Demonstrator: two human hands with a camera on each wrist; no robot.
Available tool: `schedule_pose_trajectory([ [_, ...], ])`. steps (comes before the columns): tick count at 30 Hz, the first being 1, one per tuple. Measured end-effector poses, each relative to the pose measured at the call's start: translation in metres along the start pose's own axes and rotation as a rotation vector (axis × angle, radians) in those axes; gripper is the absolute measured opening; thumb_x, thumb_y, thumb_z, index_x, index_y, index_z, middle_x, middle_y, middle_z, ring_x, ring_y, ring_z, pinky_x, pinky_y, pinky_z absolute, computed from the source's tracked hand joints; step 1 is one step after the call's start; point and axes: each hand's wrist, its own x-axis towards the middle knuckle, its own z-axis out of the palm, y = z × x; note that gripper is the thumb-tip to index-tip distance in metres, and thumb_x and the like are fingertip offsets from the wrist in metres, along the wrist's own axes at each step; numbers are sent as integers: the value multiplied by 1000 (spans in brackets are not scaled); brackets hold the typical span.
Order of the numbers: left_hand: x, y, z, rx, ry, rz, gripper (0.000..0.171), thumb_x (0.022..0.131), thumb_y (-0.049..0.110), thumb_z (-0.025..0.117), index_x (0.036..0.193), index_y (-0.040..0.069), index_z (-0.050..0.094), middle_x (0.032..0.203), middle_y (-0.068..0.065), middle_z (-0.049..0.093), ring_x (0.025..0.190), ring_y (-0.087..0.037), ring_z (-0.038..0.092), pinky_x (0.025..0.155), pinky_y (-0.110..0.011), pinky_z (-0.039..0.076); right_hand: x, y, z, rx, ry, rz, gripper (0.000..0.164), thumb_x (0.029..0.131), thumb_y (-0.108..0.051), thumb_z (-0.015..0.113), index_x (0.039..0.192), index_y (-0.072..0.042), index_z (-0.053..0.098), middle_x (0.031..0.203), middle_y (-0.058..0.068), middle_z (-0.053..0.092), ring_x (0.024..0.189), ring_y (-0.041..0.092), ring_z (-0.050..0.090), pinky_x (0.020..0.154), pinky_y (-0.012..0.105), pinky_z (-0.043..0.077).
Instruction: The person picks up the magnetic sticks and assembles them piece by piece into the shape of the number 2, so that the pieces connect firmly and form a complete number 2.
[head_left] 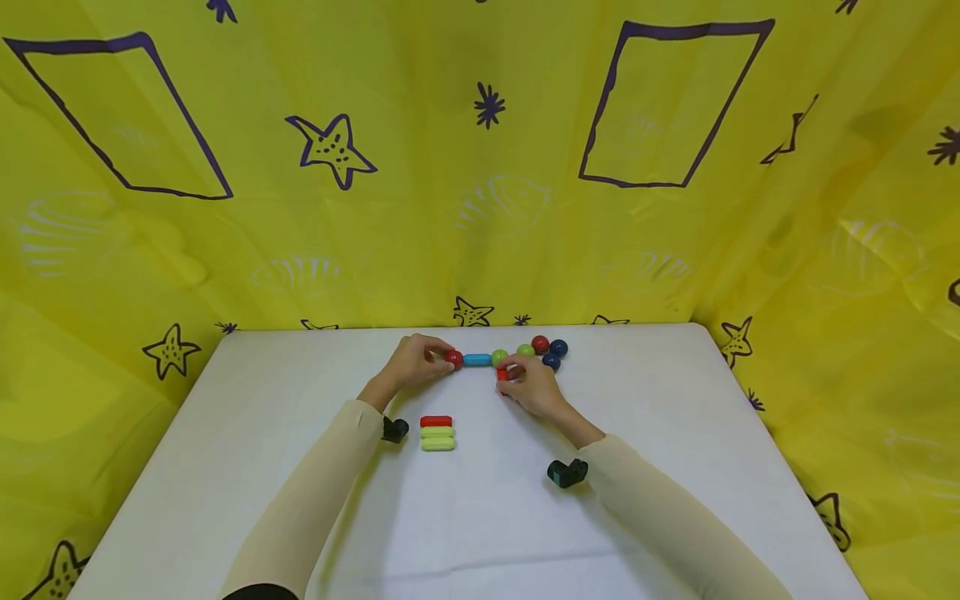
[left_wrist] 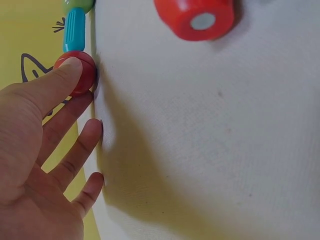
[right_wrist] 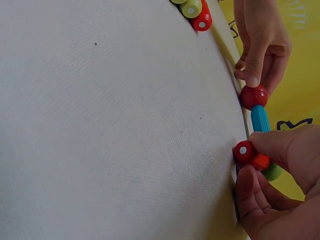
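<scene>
My left hand (head_left: 412,360) pinches a red ball (head_left: 453,359) between thumb and fingers, its other fingers spread in the left wrist view. A blue ribbed rod (head_left: 477,360) joins this ball to a green ball (head_left: 500,357) in a row across the table. My right hand (head_left: 536,390) holds a short red rod (head_left: 502,377) between thumb and fingers, at the near side of the green ball. The rod's end, with a pale round disc, faces the camera in the right wrist view. Fingers partly cover the green ball (right_wrist: 273,172) there.
Just beyond my right hand lie another green ball (head_left: 526,351), a red ball (head_left: 540,343) and two dark blue balls (head_left: 558,348). Nearer, a red rod (head_left: 436,422) lies beside two green rods (head_left: 437,438). A yellow patterned curtain (head_left: 420,233) hangs behind the white table (head_left: 480,517).
</scene>
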Motion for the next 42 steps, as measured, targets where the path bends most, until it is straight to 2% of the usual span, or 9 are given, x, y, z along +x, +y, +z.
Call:
schedule_pose_trajectory([
  [9, 0, 1, -1, 1, 5, 14, 29, 91, 17, 80, 118, 7, 77, 109, -5, 76, 92, -23, 58, 81, -32, 49, 0, -2, -2, 6, -10, -8, 30, 90, -11, 80, 119, -10, 73, 98, 9, 67, 81, 22, 59, 63, 25, 52],
  [14, 2, 2, -2, 15, 3, -1, 30, 91, 18, 80, 119, 8, 77, 109, -4, 76, 90, -22, 58, 79, -29, 50, 2, -4, -9, 63, -66, 25, 30, 92, -11, 78, 121, -9, 72, 101, 11, 67, 78, 21, 60, 63, 25, 53],
  [19, 3, 3, -4, 18, 7, -7, 28, 91, 17, 81, 117, 8, 77, 107, -5, 76, 86, -21, 59, 76, -28, 51, 4, -7, -18, 98, -150, 44, 34, 93, -10, 77, 126, -10, 70, 108, 12, 68, 82, 21, 62, 68, 27, 56],
  [27, 3, 2, -3, 30, 5, 11, 29, 91, 18, 80, 117, 7, 77, 109, -6, 76, 90, -22, 58, 80, -31, 49, -1, -10, -29, 43, -266, -28, 45, 93, -8, 76, 136, -9, 63, 124, 18, 65, 86, 22, 65, 72, 31, 57],
  [30, 2, 2, -2, 26, 5, 10, 29, 91, 17, 80, 117, 7, 77, 110, -7, 76, 90, -22, 58, 81, -31, 50, -2, -9, -32, 16, -282, -63, 47, 93, -9, 77, 137, -9, 62, 126, 19, 65, 88, 23, 66, 71, 32, 57],
  [37, -1, 4, -2, 20, 3, -4, 29, 91, 17, 80, 117, 7, 77, 109, -7, 76, 90, -22, 58, 80, -31, 50, -7, -6, -39, -61, -309, -157, 50, 93, -11, 77, 140, -10, 60, 125, 19, 64, 103, 32, 68, 73, 34, 59],
  [42, -1, 2, 0, 22, 22, 58, 27, 90, 13, 80, 115, 5, 77, 106, -7, 77, 86, -21, 60, 78, -31, 51, -13, -7, -49, -112, -296, -224, 48, 93, -10, 76, 139, -10, 62, 128, 21, 63, 99, 30, 71, 78, 39, 60],
])
